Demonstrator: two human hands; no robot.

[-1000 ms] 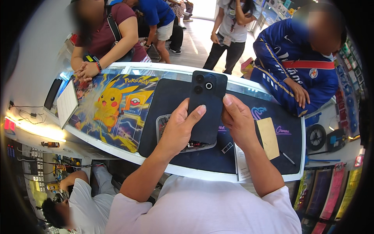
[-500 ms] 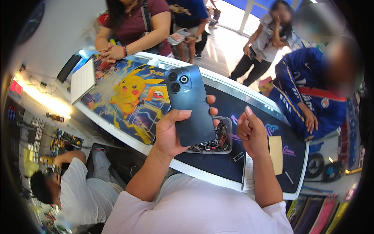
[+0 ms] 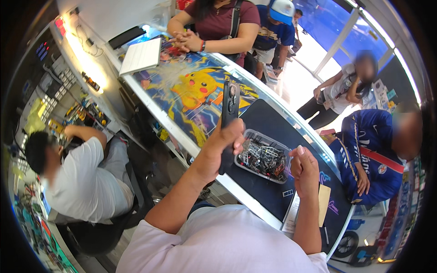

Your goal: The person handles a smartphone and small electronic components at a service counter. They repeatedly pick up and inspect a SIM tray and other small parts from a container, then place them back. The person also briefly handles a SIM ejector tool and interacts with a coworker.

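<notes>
My left hand (image 3: 218, 152) is wrapped round a dark smartphone (image 3: 230, 98) with a camera block near its top. The phone stands upright, turned nearly edge-on, above the counter's near edge. My right hand (image 3: 304, 170) is raised, its fingers curled in; whether something small is pinched there, I cannot make out. Between the hands, a clear plastic tub (image 3: 263, 157) full of small dark and metallic parts sits on a black mat (image 3: 259, 116). Beside my right forearm lie a printed paper (image 3: 291, 214), a tan envelope-like piece (image 3: 323, 204) and a small dark strip (image 3: 287, 193).
A colourful cartoon mat (image 3: 182, 98) covers the counter's left part, with a white board-like item (image 3: 142, 55) on it. A person in blue (image 3: 368, 154) leans at the right end. One in maroon (image 3: 223, 22) stands across. At left, a seated person (image 3: 86, 177) works at a bench.
My left hand has turned the phone from its back facing me to nearly edge-on. The view has shifted, showing more of the left side. My right index finger is more bent.
</notes>
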